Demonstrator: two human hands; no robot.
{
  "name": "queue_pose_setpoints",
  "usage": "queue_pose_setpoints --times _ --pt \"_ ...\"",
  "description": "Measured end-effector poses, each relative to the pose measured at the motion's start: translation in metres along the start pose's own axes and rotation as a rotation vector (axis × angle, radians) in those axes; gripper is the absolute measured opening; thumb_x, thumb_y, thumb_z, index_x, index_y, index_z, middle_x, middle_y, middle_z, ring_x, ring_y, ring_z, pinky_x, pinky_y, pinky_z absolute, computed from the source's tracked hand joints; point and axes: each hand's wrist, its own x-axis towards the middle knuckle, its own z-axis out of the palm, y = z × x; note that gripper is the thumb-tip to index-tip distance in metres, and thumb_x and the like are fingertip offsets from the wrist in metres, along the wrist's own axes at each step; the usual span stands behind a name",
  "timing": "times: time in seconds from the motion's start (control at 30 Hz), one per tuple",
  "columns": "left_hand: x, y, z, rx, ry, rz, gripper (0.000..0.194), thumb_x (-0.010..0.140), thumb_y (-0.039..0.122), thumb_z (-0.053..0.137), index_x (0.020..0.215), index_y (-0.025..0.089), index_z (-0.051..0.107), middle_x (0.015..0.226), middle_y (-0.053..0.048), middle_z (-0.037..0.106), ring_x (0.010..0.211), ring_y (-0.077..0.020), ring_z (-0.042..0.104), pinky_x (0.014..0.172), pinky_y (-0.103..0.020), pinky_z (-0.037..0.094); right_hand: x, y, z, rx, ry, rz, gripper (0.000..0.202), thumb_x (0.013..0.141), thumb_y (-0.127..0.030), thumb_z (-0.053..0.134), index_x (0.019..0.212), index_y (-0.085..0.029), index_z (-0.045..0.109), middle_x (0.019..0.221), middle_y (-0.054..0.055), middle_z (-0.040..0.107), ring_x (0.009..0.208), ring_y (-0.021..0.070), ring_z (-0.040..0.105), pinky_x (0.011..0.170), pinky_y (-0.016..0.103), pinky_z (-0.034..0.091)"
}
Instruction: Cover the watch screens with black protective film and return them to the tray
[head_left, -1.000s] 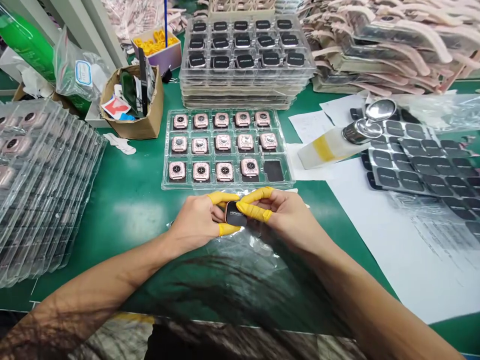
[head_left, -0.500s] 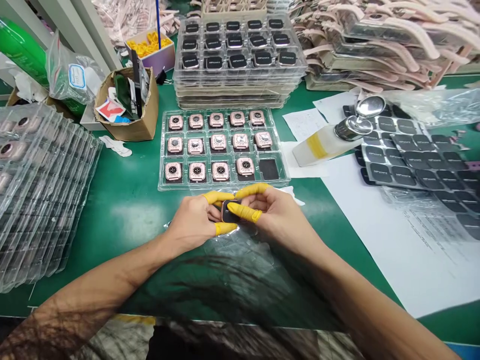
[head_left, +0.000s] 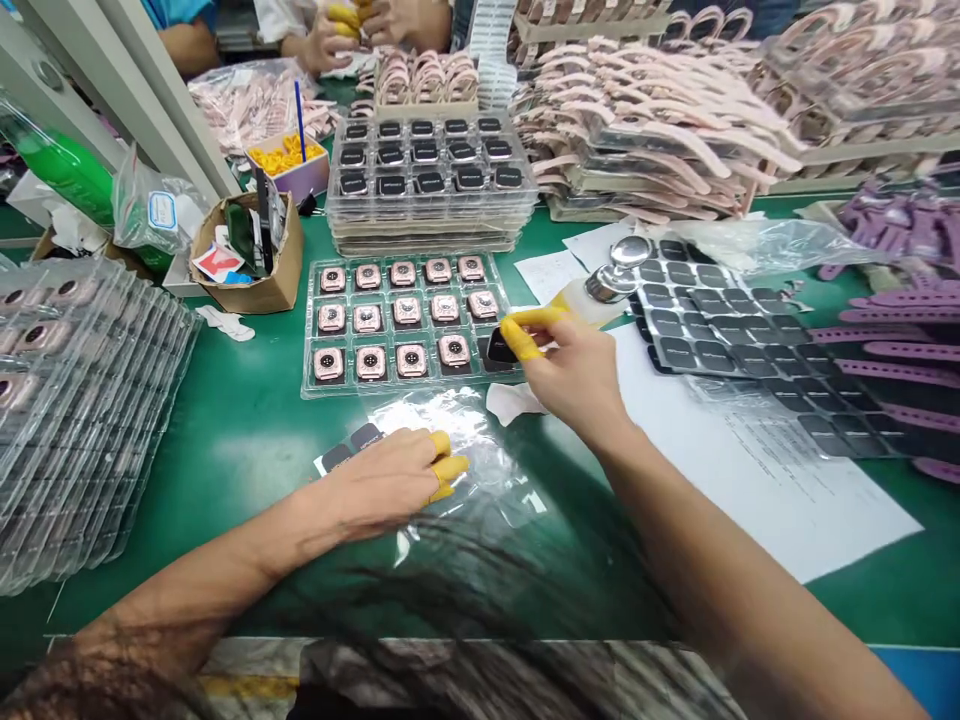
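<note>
My right hand (head_left: 577, 375), with yellow finger cots on thumb and fingers, pinches a smartwatch body (head_left: 497, 347) by its edge. Its black face is up, over the front right compartment of a clear plastic tray (head_left: 306, 375). Pink smartwatch bodies (head_left: 411, 360) lie in the tray's other compartments, sensor backs up. My left hand (head_left: 394, 475) rests on a crumpled clear plastic bag (head_left: 487, 470), fingers apart and holding nothing I can see. Beside it lies a strip of dark square films (head_left: 366, 436), partly covered by the hand.
Stacked trays stand at the left (head_left: 97, 400) and behind (head_left: 427, 220). A cardboard box (head_left: 262, 275), a pump bottle (head_left: 592, 300), black film sheets (head_left: 705, 320) and paper (head_left: 825, 510) surround the work area. Pink straps (head_left: 637, 130) are piled behind. A co-worker's hands (head_left: 330, 40) show at the top.
The two hands have separated. My right hand has carried the watch forward to the tray, while my left has let go and moved down onto the plastic. The view has tilted up.
</note>
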Motion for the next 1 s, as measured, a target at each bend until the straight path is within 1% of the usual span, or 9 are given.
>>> queue_pose_setpoints --times 0.1,0.23,0.33,0.43,0.5,0.6,0.7,0.8,1.0 --pt "0.013 0.005 -0.023 0.149 -0.104 0.035 0.032 0.106 0.035 0.053 0.124 0.017 0.073 0.108 -0.011 0.075 0.092 -0.0257 0.071 0.075 -0.034 0.051 0.013 0.008 -0.007 -0.341 -0.098 -0.113 0.019 0.094 -0.024 0.065 0.104 -0.018 0.08 0.105 0.012 0.073 0.09 0.0249 0.065 0.074 0.037 0.05" --pt "0.068 -0.012 -0.057 0.311 0.177 -0.229 0.028 0.104 0.028 0.054 0.117 0.021 0.078 0.107 -0.011 0.078 0.094 -0.0279 0.072 0.077 -0.037 0.052 -0.001 0.009 -0.006 -0.462 0.108 -0.181 0.024 0.096 -0.035 0.061 0.1 -0.019 0.079 0.123 0.014 0.066 0.075 0.0194 0.058 0.058 0.032 0.036" --pt "0.112 -0.029 -0.069 0.372 0.101 -0.269 0.015 0.089 0.021 0.075 0.101 0.017 0.082 0.094 -0.016 0.078 0.093 -0.0343 0.073 0.08 -0.042 0.054 -0.016 0.014 -0.003 -0.336 0.221 -0.246 0.028 0.099 -0.037 0.055 0.092 -0.02 0.077 0.099 0.008 0.068 0.063 0.0153 0.05 0.056 0.032 0.032" --pt "0.125 -0.037 -0.072 0.405 -0.003 -0.171 0.011 0.085 0.012 0.073 0.091 0.014 0.082 0.091 -0.018 0.077 0.097 -0.035 0.072 0.085 -0.044 0.055 -0.022 0.021 -0.001 -0.154 0.253 -0.295 0.029 0.101 -0.037 0.055 0.09 -0.02 0.076 0.08 0.004 0.064 0.058 0.0138 0.046 0.056 0.032 0.034" --pt "0.114 -0.04 -0.068 0.372 0.02 -0.14 0.016 0.091 0.012 0.065 0.095 0.014 0.08 0.096 -0.017 0.076 0.099 -0.0316 0.071 0.088 -0.042 0.054 -0.022 0.022 0.001 -0.089 0.263 -0.318 0.03 0.102 -0.039 0.057 0.088 -0.019 0.075 0.075 0.002 0.061 0.058 0.0137 0.047 0.057 0.032 0.037" --pt "0.074 -0.041 -0.053 0.103 0.27 -0.192 0.023 0.1 0.024 0.056 0.108 0.014 0.075 0.104 -0.014 0.073 0.104 -0.0273 0.068 0.094 -0.041 0.054 -0.026 0.015 0.004 0.003 0.252 -0.359 0.028 0.103 -0.042 0.058 0.098 -0.02 0.075 0.08 0.003 0.062 0.062 0.0141 0.052 0.056 0.03 0.043" --pt "0.028 -0.038 -0.029 -0.437 0.476 -0.285 0.029 0.102 0.039 0.057 0.112 0.015 0.071 0.112 -0.012 0.072 0.106 -0.0245 0.068 0.097 -0.041 0.055 -0.031 0.008 0.007 0.047 0.211 -0.412 0.025 0.104 -0.038 0.057 0.11 -0.022 0.076 0.093 0.005 0.065 0.066 0.0136 0.055 0.056 0.028 0.047" --pt "0.001 -0.032 -0.009 -1.045 0.45 -0.391 0.04 0.095 0.05 0.069 0.116 0.015 0.07 0.104 -0.01 0.075 0.092 -0.0209 0.072 0.092 -0.04 0.059 -0.029 0.016 0.004 -0.167 0.163 -0.39 0.029 0.104 -0.038 0.055 0.114 -0.021 0.077 0.105 0.01 0.065 0.074 0.0174 0.058 0.058 0.032 0.05" --pt "0.0 -0.024 -0.004 -1.438 0.577 -0.405 0.039 0.079 0.041 0.09 0.107 0.015 0.08 0.1 -0.008 0.079 0.087 -0.0183 0.072 0.092 -0.036 0.058 -0.012 0.05 -0.019 -0.469 -0.294 -0.427 0.046 0.103 -0.048 0.057 0.134 -0.019 0.072 0.137 0.02 0.049 0.104 0.0294 0.057 0.092 0.053 0.06"
